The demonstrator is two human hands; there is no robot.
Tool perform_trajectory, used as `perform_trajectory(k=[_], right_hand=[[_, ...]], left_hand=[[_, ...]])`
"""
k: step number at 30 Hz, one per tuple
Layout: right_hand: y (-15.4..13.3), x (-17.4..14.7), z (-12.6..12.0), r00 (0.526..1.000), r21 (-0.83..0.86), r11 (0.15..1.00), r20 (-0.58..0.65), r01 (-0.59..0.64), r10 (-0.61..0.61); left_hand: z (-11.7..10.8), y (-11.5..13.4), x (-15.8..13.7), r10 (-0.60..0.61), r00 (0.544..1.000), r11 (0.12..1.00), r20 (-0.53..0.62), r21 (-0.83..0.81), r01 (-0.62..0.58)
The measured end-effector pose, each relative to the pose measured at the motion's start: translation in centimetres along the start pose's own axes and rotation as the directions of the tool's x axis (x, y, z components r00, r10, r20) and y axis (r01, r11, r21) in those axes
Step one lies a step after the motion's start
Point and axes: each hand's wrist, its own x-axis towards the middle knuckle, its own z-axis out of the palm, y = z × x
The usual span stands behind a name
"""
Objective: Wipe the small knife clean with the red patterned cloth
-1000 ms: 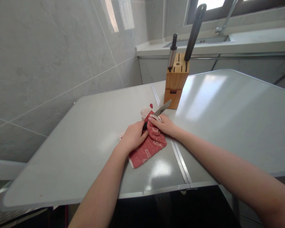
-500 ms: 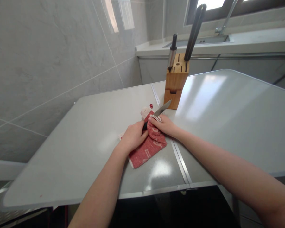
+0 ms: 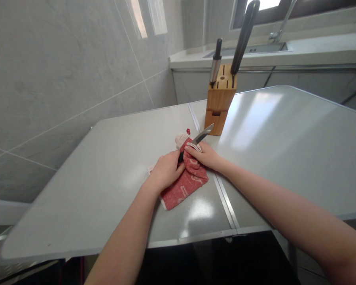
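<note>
Grey tiled walls back a smooth grey bench. A wooden knife block holds two dark-handled knives. The left hand grips a knife handle; the right hand fingers pinch red woven cloth around its blade.

Kitchen: knife block, sink.

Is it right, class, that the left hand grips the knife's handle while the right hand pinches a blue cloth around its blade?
Not quite. The head view shows the cloth is red, not blue. Otherwise correct: left hand grips the knife by its handle, right hand pinches cloth around the blade.
</note>
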Motion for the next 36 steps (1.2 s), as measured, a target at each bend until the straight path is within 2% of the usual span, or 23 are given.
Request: perform_trajectory(k=[10, 17, 36], right_hand=[[0.05, -0.05, 0.1, 1.0, -0.015, 1.0, 0.016, -0.02, 0.021], [0.08, -0.09, 0.16, 1.0, 0.054, 0.998, 0.001, 0.017, -0.017], [0.15, -0.07, 0.17, 1.0, 0.011, 1.0, 0.0, -0.004, 0.004]], left_hand=[[-0.25, 0.23, -0.27, -0.003, 1.0, 0.999, 0.012, 0.036, 0.003], [-0.33, 0.21, -0.26, 0.008, 1.0, 1.0, 0.012, 0.02, -0.009], [-0.29, 0.1, -0.11, 0.001, 1.0, 1.0, 0.012, -0.007, -0.001]])
